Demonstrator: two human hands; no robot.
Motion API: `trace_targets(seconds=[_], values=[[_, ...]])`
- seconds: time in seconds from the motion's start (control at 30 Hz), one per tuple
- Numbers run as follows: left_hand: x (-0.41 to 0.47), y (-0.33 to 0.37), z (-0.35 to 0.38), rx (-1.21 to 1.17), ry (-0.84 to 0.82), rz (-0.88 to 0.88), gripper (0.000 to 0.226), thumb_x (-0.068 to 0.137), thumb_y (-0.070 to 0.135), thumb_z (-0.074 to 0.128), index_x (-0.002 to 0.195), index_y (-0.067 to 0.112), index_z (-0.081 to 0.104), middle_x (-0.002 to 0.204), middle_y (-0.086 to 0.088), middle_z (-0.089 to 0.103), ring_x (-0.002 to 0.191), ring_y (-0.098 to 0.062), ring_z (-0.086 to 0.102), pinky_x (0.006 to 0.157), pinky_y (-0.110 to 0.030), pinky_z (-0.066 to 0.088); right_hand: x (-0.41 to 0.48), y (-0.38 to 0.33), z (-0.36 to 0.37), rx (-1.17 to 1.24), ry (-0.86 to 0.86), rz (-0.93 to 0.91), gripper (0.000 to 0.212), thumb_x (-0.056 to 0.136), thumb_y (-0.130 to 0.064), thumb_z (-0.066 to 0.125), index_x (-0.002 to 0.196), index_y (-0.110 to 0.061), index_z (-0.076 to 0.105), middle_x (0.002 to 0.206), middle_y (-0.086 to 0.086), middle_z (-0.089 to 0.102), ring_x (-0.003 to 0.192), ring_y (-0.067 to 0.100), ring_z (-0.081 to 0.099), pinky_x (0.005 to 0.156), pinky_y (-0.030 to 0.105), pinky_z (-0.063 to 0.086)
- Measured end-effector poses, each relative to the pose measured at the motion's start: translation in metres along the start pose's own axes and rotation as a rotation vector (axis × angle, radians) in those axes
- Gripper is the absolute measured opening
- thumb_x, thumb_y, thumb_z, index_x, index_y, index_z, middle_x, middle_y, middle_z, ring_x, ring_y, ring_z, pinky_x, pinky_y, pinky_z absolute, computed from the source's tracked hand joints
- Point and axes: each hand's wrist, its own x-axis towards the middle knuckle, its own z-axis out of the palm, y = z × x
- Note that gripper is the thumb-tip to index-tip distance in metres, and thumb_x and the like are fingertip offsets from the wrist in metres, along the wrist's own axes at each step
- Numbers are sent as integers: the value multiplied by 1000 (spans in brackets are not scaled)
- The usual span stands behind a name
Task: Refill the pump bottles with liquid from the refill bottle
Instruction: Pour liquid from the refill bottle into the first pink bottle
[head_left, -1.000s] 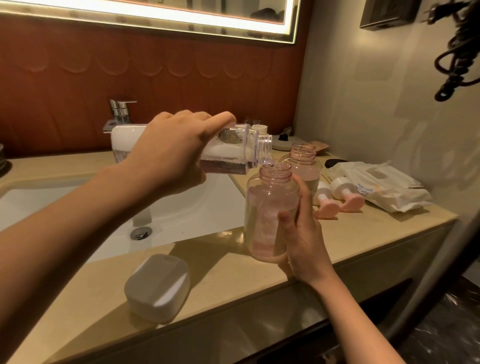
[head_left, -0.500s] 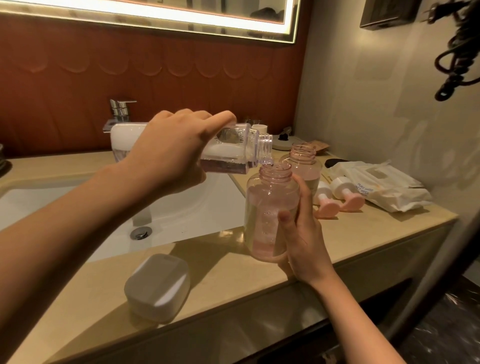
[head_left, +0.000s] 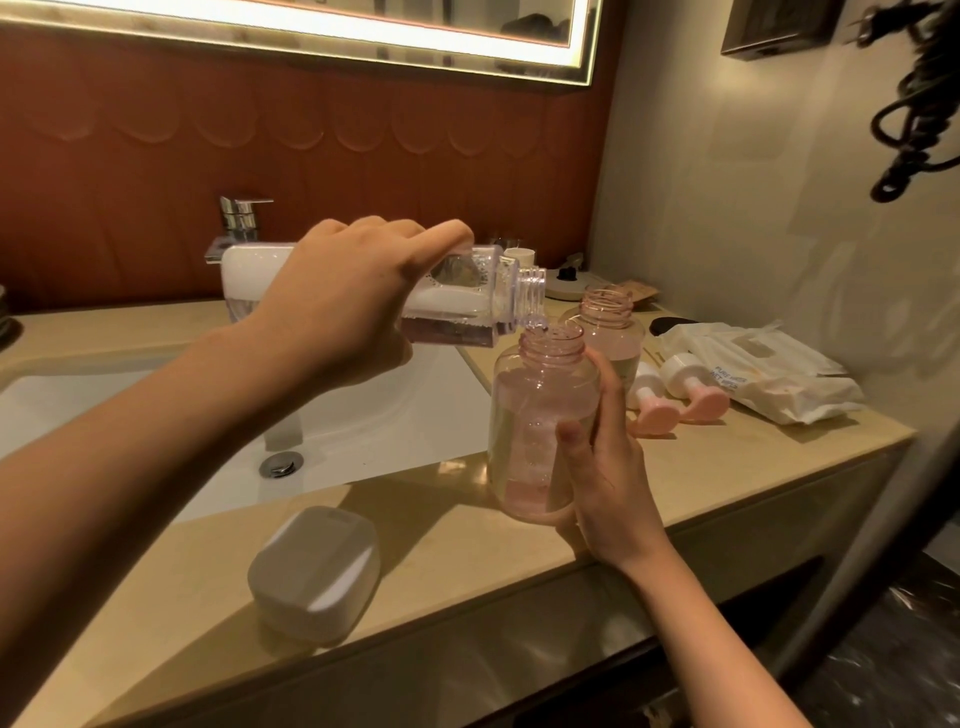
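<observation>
Currently left hand (head_left: 343, 306) grips refill bottle (head_left: 467, 301) tipped near-flat, neck over pump bottle (head_left: 540, 431) that right hand (head_left: 608, 483) steadies on counter (head_left: 727, 467); best keep tilt shallow, mouths aligned, avoid overflow.

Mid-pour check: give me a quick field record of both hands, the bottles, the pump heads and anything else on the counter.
left hand: grips clear square refill bottle, tipped nearly level, mouth over the held bottle's neck
right hand: steadies clear pink round pump bottle, uncapped, part full
second pink pump bottle: uncapped, standing behind the held one
two pink-and-white pump heads: lying on beige counter, right of the bottles
white rounded soap box: closed, near the front edge
white packets: far right
</observation>
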Motion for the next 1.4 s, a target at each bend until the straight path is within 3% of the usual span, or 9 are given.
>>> trace_targets(seconds=[0.33, 0.67, 1.4], values=[[0, 0, 0, -9, 0, 0, 76, 67, 10, 76, 134, 18, 42, 108, -11, 63, 94, -28, 56, 74, -34, 40, 0, 1, 0, -3, 3, 14, 69, 75, -83, 33, 137, -57, 16, 145, -10, 39, 132, 11, 41, 103, 51, 41], [0, 0, -1, -4, 4, 0, 76, 66, 8, 77, 134, 17, 43, 105, -11, 63, 90, -26, 55, 72, -31, 34, 0, 1, 0, -24, 4, 14, 72, 75, -84, 31, 138, -54, 15, 144, -12, 40, 129, 7, 44, 103, 46, 42], [0, -1, -1, 8, 3, 3, 76, 66, 9, 76, 134, 17, 42, 104, -11, 63, 89, -26, 54, 72, -31, 34, 0, 3, 0, -20, 6, 27, 76, 74, -84, 32, 140, -50, 16, 146, -10, 38, 131, 10, 41, 103, 51, 40]])
